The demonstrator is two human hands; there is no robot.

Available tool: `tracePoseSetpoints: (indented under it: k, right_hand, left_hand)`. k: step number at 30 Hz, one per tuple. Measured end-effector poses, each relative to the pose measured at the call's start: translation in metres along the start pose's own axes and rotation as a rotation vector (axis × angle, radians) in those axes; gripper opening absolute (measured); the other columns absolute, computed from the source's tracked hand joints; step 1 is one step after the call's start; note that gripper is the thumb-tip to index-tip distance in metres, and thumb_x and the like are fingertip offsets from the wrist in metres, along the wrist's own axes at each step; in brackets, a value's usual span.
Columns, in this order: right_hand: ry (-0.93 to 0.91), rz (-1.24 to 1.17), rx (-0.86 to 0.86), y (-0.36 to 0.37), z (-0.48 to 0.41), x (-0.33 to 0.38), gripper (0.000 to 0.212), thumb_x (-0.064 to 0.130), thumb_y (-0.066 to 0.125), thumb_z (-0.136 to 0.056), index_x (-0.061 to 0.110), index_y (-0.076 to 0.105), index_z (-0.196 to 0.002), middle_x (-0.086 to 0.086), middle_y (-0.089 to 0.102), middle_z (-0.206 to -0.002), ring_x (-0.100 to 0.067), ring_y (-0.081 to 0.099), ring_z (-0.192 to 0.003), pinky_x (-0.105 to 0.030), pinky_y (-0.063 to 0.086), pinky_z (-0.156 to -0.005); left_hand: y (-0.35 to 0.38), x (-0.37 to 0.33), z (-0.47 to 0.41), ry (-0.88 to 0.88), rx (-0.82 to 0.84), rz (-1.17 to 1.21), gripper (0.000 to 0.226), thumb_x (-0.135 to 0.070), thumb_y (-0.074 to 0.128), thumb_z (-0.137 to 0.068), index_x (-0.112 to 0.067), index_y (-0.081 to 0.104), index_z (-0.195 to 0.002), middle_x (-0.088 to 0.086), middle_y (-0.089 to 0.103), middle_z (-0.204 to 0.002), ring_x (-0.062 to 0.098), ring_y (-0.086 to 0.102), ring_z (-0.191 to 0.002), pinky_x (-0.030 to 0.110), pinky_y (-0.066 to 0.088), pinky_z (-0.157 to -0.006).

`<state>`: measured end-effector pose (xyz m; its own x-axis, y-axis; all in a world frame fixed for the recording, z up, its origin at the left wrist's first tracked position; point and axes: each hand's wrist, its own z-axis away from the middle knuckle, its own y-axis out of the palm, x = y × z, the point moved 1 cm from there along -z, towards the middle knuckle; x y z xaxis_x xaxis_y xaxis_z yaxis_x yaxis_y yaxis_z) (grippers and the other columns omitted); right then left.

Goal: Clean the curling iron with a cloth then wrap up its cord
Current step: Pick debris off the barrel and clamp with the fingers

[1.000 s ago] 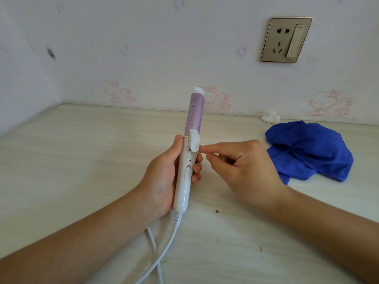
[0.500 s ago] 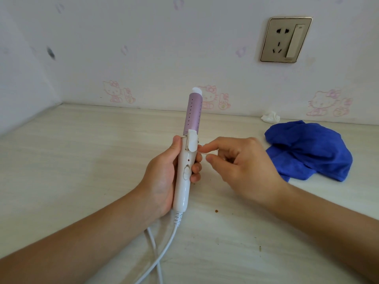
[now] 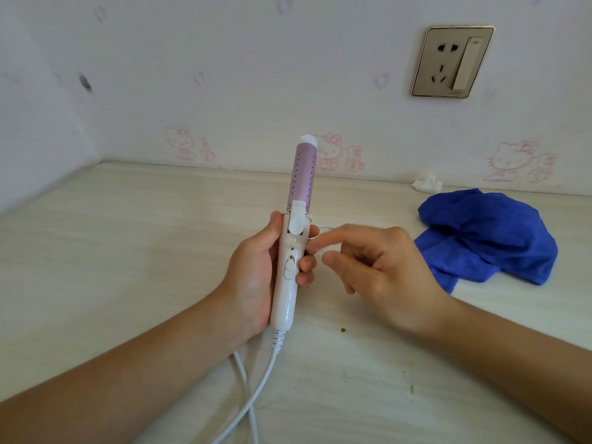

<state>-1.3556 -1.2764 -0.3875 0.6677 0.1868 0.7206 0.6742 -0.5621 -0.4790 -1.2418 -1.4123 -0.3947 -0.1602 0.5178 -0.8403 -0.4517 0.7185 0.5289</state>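
My left hand (image 3: 253, 277) grips the white handle of the curling iron (image 3: 293, 251), which stands upright with its purple barrel pointing up. Its white cord (image 3: 253, 389) hangs from the handle's base and runs off the bottom edge. My right hand (image 3: 384, 267) hovers just right of the handle, fingers apart, forefinger stretched toward the clamp lever and blurred by motion; it holds nothing. The blue cloth (image 3: 490, 238) lies crumpled on the table to the right, apart from both hands.
A pale wooden table (image 3: 112, 251) meets a white wall with pink cartoon stickers. A wall socket (image 3: 451, 60) sits at the upper right. A small crumpled white tissue (image 3: 427, 184) lies by the wall behind the cloth. Small brown crumbs (image 3: 342, 330) dot the table.
My right hand's pinched forefinger and thumb have come apart and the fingers have spread beside the handle. The curling iron and my left hand have hardly moved.
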Motion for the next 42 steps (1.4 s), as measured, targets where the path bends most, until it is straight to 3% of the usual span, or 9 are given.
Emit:
tracePoseSetpoints:
  k: [3, 7, 13, 19, 22, 26, 29, 34, 42]
  right_hand:
    - [-0.021, 0.018, 0.101, 0.003, 0.001, 0.003, 0.021, -0.003, 0.063, -0.096, 0.012, 0.075, -0.102, 0.035, 0.063, -0.063, -0.027, 0.047, -0.042, -0.032, 0.043, -0.045]
    - [0.013, 0.096, -0.024, -0.006, -0.006, 0.0, 0.02, 0.001, 0.066, -0.096, 0.015, 0.078, -0.104, 0.007, 0.054, -0.05, -0.023, 0.046, -0.044, -0.028, 0.041, -0.049]
    - [-0.032, 0.121, 0.064, 0.0, -0.002, 0.007, 0.025, -0.001, 0.065, -0.096, 0.017, 0.079, -0.105, 0.022, 0.065, -0.064, -0.009, 0.045, -0.042, -0.012, 0.035, -0.052]
    - [-0.013, 0.062, 0.142, -0.001, -0.001, 0.01, 0.027, -0.004, 0.064, -0.095, 0.016, 0.079, -0.103, 0.014, 0.073, -0.067, -0.006, 0.042, -0.041, -0.012, 0.035, -0.051]
    - [-0.056, 0.095, 0.127, -0.001, -0.002, 0.011, 0.028, -0.008, 0.065, -0.093, 0.015, 0.079, -0.101, 0.032, 0.058, -0.057, -0.005, 0.037, -0.041, -0.009, 0.032, -0.051]
    - [-0.073, 0.06, 0.146, 0.0, 0.0, 0.015, 0.029, -0.013, 0.064, -0.09, 0.009, 0.079, -0.101, 0.018, 0.045, -0.046, -0.001, 0.041, -0.04, 0.001, 0.036, -0.056]
    - [-0.04, 0.015, 0.135, -0.001, 0.0, 0.014, 0.028, -0.014, 0.063, -0.091, 0.007, 0.079, -0.101, 0.026, 0.054, -0.049, -0.001, 0.043, -0.04, -0.002, 0.034, -0.055]
    - [-0.031, 0.053, 0.28, 0.009, 0.009, 0.021, 0.024, -0.001, 0.066, -0.095, 0.015, 0.08, -0.103, 0.002, 0.048, -0.049, -0.007, 0.04, -0.043, -0.007, 0.032, -0.054]
    - [-0.089, 0.137, 0.251, 0.008, 0.009, 0.022, 0.022, 0.003, 0.064, -0.096, 0.017, 0.08, -0.104, 0.015, 0.052, -0.054, -0.006, 0.045, -0.043, -0.007, 0.032, -0.055]
  left_hand:
    - [0.0, 0.001, 0.0, -0.001, -0.016, -0.009, 0.056, -0.046, 0.042, -0.106, -0.005, 0.078, -0.092, 0.006, 0.062, -0.077, 0.016, 0.049, -0.051, 0.026, 0.042, -0.044]
    - [0.002, 0.0, 0.001, -0.013, 0.026, -0.01, 0.056, -0.045, 0.039, -0.107, -0.011, 0.079, -0.088, 0.008, 0.061, -0.074, 0.017, 0.052, -0.053, 0.026, 0.044, -0.045]
    - [0.003, 0.001, 0.002, -0.038, -0.004, -0.052, 0.06, -0.05, 0.037, -0.106, -0.015, 0.081, -0.085, 0.004, 0.064, -0.075, 0.017, 0.056, -0.055, 0.026, 0.045, -0.048]
    - [0.0, 0.001, 0.001, -0.033, -0.021, -0.043, 0.062, -0.05, 0.037, -0.107, -0.012, 0.081, -0.086, 0.004, 0.065, -0.073, 0.016, 0.055, -0.053, 0.026, 0.043, -0.047]
    - [-0.001, 0.0, 0.0, -0.018, -0.036, -0.037, 0.061, -0.049, 0.038, -0.107, -0.013, 0.082, -0.087, 0.003, 0.068, -0.078, 0.015, 0.055, -0.053, 0.026, 0.043, -0.046]
    - [-0.002, 0.0, 0.001, -0.018, -0.054, -0.035, 0.063, -0.049, 0.035, -0.108, -0.014, 0.083, -0.085, 0.003, 0.069, -0.078, 0.014, 0.059, -0.055, 0.026, 0.044, -0.046]
    - [0.0, 0.0, 0.001, -0.004, -0.07, -0.016, 0.06, -0.046, 0.037, -0.108, -0.012, 0.081, -0.088, 0.007, 0.067, -0.078, 0.016, 0.057, -0.054, 0.026, 0.043, -0.045]
    - [-0.001, -0.003, 0.001, -0.068, -0.073, 0.063, 0.057, -0.05, 0.037, -0.106, -0.004, 0.071, -0.1, 0.007, 0.061, -0.075, 0.016, 0.052, -0.052, 0.024, 0.043, -0.046]
    - [0.001, 0.0, 0.003, -0.048, -0.052, 0.008, 0.062, -0.052, 0.037, -0.106, -0.009, 0.077, -0.089, 0.007, 0.061, -0.073, 0.017, 0.051, -0.053, 0.026, 0.039, -0.049]
